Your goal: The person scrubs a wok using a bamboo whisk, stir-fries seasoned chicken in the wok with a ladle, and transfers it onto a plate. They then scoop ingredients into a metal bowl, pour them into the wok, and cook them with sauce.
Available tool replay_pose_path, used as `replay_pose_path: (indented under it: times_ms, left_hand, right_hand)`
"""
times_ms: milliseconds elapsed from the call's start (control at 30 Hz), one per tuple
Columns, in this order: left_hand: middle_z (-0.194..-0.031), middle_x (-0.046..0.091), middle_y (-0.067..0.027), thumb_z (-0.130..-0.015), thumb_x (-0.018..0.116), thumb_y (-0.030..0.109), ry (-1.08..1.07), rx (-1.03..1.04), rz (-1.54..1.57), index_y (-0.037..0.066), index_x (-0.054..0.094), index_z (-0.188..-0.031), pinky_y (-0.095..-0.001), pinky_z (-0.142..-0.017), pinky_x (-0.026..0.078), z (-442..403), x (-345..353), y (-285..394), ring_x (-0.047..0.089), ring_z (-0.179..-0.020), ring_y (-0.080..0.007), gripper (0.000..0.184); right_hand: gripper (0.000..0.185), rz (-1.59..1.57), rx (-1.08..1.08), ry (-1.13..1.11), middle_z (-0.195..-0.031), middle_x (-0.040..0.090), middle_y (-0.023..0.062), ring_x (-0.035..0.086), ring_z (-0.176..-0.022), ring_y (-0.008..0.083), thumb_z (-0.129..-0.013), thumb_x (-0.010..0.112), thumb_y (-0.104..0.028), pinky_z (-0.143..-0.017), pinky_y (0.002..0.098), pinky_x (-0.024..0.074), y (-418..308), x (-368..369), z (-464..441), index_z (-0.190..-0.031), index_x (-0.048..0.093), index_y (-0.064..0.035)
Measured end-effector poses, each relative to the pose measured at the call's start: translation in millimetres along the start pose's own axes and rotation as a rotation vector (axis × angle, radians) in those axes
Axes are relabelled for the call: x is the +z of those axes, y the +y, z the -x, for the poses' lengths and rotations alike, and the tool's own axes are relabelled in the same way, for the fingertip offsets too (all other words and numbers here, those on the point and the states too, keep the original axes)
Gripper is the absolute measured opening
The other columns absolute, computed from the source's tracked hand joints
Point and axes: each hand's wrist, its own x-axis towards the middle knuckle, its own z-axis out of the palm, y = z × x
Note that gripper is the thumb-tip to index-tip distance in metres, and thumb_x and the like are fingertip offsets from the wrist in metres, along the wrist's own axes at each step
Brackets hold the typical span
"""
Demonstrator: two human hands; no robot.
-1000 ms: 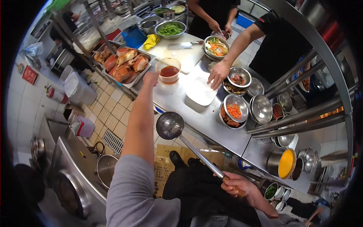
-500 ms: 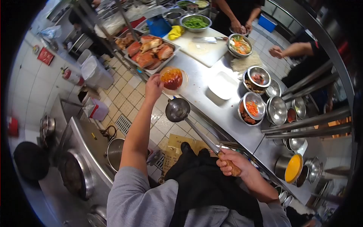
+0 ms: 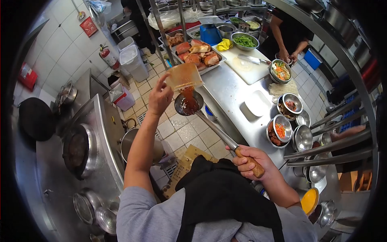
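My left hand (image 3: 160,98) grips a clear plastic container (image 3: 183,76) by its edge and tips it over. Red sauce (image 3: 187,92) runs out of it into the bowl of a steel ladle (image 3: 177,105) just below, where a red pool with pale bits shows. My right hand (image 3: 253,162) is wrapped round the ladle's wooden handle and holds it level in front of my body, over the floor between counter and stove.
On the steel counter (image 3: 231,105) stand a tray of meat (image 3: 200,53), a cutting board (image 3: 243,69) with a cleaver (image 3: 250,59), a white dish (image 3: 256,104) and several metal bowls. A stove with a wok (image 3: 76,151) is at left. Another person's hands (image 3: 288,56) work at the far side.
My left hand has lifted the sauce container off the counter and tilted it above the ladle, and sauce now flows in. The view has swung left. A co-worker at right has moved.
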Motion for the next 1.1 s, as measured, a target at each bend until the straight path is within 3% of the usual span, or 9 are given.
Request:
replay_pose_path:
  times_ms: [567, 633, 767, 800, 833, 933, 967, 1033, 1100]
  left_hand:
    - [-0.124, 0.051, -0.0129, -0.07, 0.062, 0.0, 0.095, -0.031, 0.009, 0.002, 0.055, -0.072, -0.0327, -0.067, 0.052, 16.9, 10.6, 26.1, 0.062, -0.075, -0.0199, 0.008]
    - [-0.118, 0.054, -0.0144, -0.073, 0.061, 0.004, -0.023, -0.416, -0.032, 0.0, 0.057, -0.074, -0.0342, -0.068, 0.05, 40.5, 37.6, 26.3, 0.061, -0.07, -0.0227, 0.006]
    - [-0.112, 0.057, -0.0178, -0.075, 0.059, 0.009, 0.024, -0.603, -0.021, -0.001, 0.06, -0.076, -0.0334, -0.062, 0.051, 58.9, 95.5, 14.4, 0.062, -0.07, -0.0207, 0.01]
    - [-0.108, 0.058, -0.018, -0.077, 0.058, 0.01, -0.126, -0.93, 0.19, -0.002, 0.06, -0.08, -0.0333, -0.059, 0.051, 51.6, 109.8, 16.8, 0.062, -0.071, -0.0203, 0.012]
    - [-0.104, 0.059, -0.0181, -0.078, 0.057, 0.011, -0.276, -1.254, 0.406, -0.002, 0.061, -0.083, -0.0332, -0.055, 0.052, 41.2, 122.0, 23.2, 0.063, -0.072, -0.0199, 0.014]
    - [-0.1, 0.058, -0.0158, -0.084, 0.055, 0.017, -0.259, -1.446, 0.871, -0.002, 0.057, -0.099, -0.0321, -0.051, 0.055, 22.9, 172.7, 42.1, 0.064, -0.076, -0.026, 0.024]
    - [-0.099, 0.058, -0.0149, -0.085, 0.055, 0.019, -0.292, -1.484, 0.917, -0.001, 0.054, -0.105, -0.0321, -0.053, 0.056, 17.0, 187.7, 47.7, 0.064, -0.077, -0.0287, 0.028]
    - [-0.103, 0.057, -0.0153, -0.086, 0.057, 0.025, -0.283, -1.545, 1.03, -0.001, 0.049, -0.113, -0.0328, -0.054, 0.055, 2.3, 202.5, 69.4, 0.064, -0.08, -0.0292, 0.038]
    - [-0.106, 0.056, -0.0136, -0.086, 0.06, 0.038, -0.237, -1.562, 1.179, 0.003, 0.044, -0.121, -0.0342, -0.055, 0.052, -11.9, 190.5, 104.0, 0.065, -0.083, -0.0306, 0.052]
  right_hand:
    - [0.042, 0.16, -0.074, 0.068, -0.072, 0.042, 0.0013, 0.039, -0.046, 0.0043, -0.093, 0.045, -0.015, -0.041, 0.0218, 0.0379, 17.0, -18.9, 50.0, -0.133, 0.035, -0.0089]
    - [0.041, 0.18, -0.081, 0.102, -0.072, 0.042, 0.0012, 0.039, -0.047, 0.0047, -0.093, 0.045, -0.015, -0.041, 0.0216, 0.0376, 19.6, -26.6, 53.7, -0.133, 0.036, -0.0097]
    - [0.038, 0.209, -0.085, 0.164, -0.073, 0.043, 0.001, 0.04, -0.05, 0.0055, -0.093, 0.045, -0.015, -0.044, 0.0221, 0.0382, 17.7, -51.4, 60.7, -0.13, 0.039, -0.012]
    - [0.037, 0.215, -0.076, 0.176, -0.073, 0.043, 0.0009, 0.041, -0.05, 0.0057, -0.093, 0.045, -0.015, -0.044, 0.0226, 0.0387, 17.6, -59.7, 61.2, -0.13, 0.039, -0.0125]
    - [0.009, 0.184, -0.06, 0.14, -0.074, 0.044, 0.0019, 0.044, -0.053, 0.0084, -0.092, 0.045, -0.012, -0.046, 0.0251, 0.0393, 16.0, -69.5, 62.4, -0.099, 0.04, -0.0139]
    - [0.008, 0.193, -0.051, 0.159, -0.074, 0.044, 0.0022, 0.044, -0.053, 0.0087, -0.092, 0.045, -0.011, -0.046, 0.0255, 0.0401, 15.8, -80.3, 64.4, -0.094, 0.037, -0.0141]
    - [0.008, 0.204, -0.036, 0.157, -0.074, 0.044, 0.0022, 0.044, -0.053, 0.0087, -0.092, 0.045, -0.011, -0.046, 0.0255, 0.0401, 17.9, -83.9, 63.7, -0.094, 0.037, -0.0141]
    - [0.036, 0.258, -0.047, 0.266, -0.074, 0.043, 0.0012, 0.042, -0.051, 0.0073, -0.093, 0.045, -0.015, -0.045, 0.0238, 0.0402, 23.4, -89.3, 60.9, -0.128, 0.039, -0.0134]
    - [0.036, 0.32, -0.028, 0.285, -0.074, 0.043, 0.0013, 0.042, -0.051, 0.0075, -0.092, 0.045, -0.014, -0.045, 0.0237, 0.0403, 26.8, -85.7, 58.8, -0.128, 0.039, -0.0133]
